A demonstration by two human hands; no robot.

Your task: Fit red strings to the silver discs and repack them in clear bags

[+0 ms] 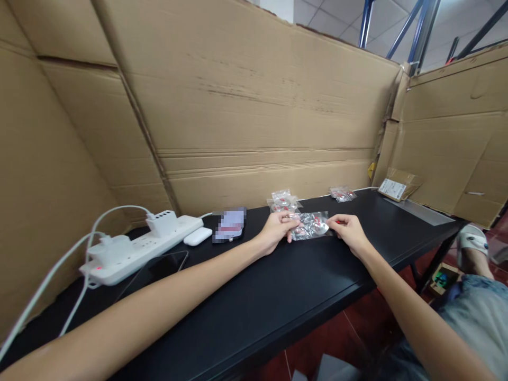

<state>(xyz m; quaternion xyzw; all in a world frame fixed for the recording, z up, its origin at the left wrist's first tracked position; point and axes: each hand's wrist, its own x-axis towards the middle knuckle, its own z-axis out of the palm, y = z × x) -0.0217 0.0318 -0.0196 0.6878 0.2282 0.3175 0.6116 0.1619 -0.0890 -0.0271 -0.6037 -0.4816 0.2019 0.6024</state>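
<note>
A clear plastic bag (312, 225) with small red and white parts inside lies on the black table (278, 296), stretched between both hands. My left hand (275, 228) pinches the bag's left end with closed fingers. My right hand (348, 230) pinches its right end the same way. Just behind the bag sits a small pile of similar clear bags (282, 201). Another such bag (342, 193) lies farther right near the cardboard wall.
A white power strip (137, 246) with chargers and cables sits at the left, beside a white earbud case (197, 236), a dark phone (166, 263) and a blurred-out card (229, 224). Cardboard walls (254, 116) enclose the table. A small cardboard box (398, 186) rests at the far right corner.
</note>
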